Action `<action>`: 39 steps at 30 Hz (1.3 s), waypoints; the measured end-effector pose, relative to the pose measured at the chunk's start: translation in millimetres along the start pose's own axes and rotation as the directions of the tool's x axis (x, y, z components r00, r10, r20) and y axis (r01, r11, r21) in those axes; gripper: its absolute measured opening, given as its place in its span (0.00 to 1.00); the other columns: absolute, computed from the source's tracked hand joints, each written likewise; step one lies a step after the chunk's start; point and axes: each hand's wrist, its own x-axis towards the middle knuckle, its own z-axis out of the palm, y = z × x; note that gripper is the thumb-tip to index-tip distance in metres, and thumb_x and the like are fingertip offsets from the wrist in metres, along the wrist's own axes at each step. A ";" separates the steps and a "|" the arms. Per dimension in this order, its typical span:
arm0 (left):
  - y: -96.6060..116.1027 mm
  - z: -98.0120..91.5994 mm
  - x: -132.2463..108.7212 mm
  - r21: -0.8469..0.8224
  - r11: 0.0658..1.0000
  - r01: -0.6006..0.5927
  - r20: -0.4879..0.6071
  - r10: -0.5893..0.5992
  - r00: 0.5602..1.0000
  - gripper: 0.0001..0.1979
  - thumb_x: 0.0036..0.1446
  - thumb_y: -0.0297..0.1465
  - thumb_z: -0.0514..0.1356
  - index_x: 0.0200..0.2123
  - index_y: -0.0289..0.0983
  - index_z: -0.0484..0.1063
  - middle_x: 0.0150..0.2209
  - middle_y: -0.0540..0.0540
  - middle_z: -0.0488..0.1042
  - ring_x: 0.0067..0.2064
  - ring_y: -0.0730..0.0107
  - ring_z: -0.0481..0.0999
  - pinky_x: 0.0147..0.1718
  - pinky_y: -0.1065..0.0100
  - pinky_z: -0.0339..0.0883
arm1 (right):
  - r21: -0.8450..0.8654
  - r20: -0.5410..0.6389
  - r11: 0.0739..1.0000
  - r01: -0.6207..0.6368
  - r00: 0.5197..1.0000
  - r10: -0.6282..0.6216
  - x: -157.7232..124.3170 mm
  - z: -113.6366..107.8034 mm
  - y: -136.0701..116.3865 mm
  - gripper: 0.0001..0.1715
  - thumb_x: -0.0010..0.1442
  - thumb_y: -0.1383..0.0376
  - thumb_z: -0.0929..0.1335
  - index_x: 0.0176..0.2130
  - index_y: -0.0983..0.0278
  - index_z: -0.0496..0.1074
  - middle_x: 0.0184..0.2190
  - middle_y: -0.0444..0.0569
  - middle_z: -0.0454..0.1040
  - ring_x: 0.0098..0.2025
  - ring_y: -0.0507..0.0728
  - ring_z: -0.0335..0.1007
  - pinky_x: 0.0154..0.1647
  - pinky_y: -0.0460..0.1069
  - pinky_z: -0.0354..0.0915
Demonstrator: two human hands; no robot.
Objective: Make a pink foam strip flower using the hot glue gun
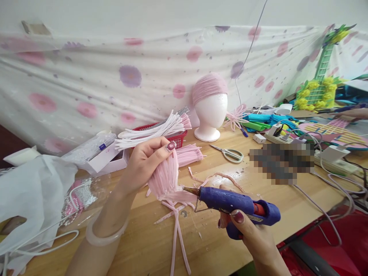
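Left hand [143, 163] clamps pink pipe-cleaner bundle [165, 180] above wooden table [258, 191], long axis near vertical, 2 stems trailing down. Right hand [247, 230] grips blue glue gun [238, 205]; nozzle points left, touching bundle's lower edge.

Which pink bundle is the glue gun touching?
The pink bundle in the left hand, at the glue gun tip. The other bundle lies by the red basket.

Fuzzy pink pipe cleaners [166, 180]; glossy plastic glue gun [238, 207].
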 end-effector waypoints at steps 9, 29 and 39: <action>2.5 -1.3 0.3 -0.010 1.000 -0.003 -0.015 0.003 1.000 0.14 0.59 0.29 0.58 0.21 0.37 0.66 0.18 0.55 0.58 0.19 0.79 0.53 0.18 0.75 0.51 | -0.089 0.080 0.993 0.080 0.994 -0.073 3.9 -4.8 -2.1 0.32 0.56 0.40 0.69 0.23 0.64 0.76 0.19 0.50 0.74 0.24 0.57 0.73 0.26 0.50 0.70; 6.1 -7.6 -1.9 -0.055 0.997 0.056 -0.089 -0.061 0.994 0.14 0.59 0.32 0.61 0.21 0.37 0.68 0.18 0.55 0.61 0.19 0.80 0.54 0.17 0.75 0.49 | -0.345 0.044 0.936 -0.075 0.994 0.096 27.6 -31.0 -16.4 0.30 0.58 0.41 0.67 0.23 0.61 0.78 0.24 0.51 0.79 0.29 0.59 0.75 0.23 0.47 0.67; 10.2 -37.5 1.4 0.004 0.998 -0.066 -0.292 0.064 0.954 0.11 0.55 0.26 0.61 0.21 0.35 0.72 0.18 0.55 0.65 0.21 0.82 0.59 0.19 0.75 0.49 | -0.794 -0.272 0.492 -0.358 0.932 0.239 108.3 -108.1 22.2 0.33 0.59 0.42 0.63 0.27 0.67 0.78 0.22 0.56 0.78 0.22 0.61 0.72 0.26 0.53 0.65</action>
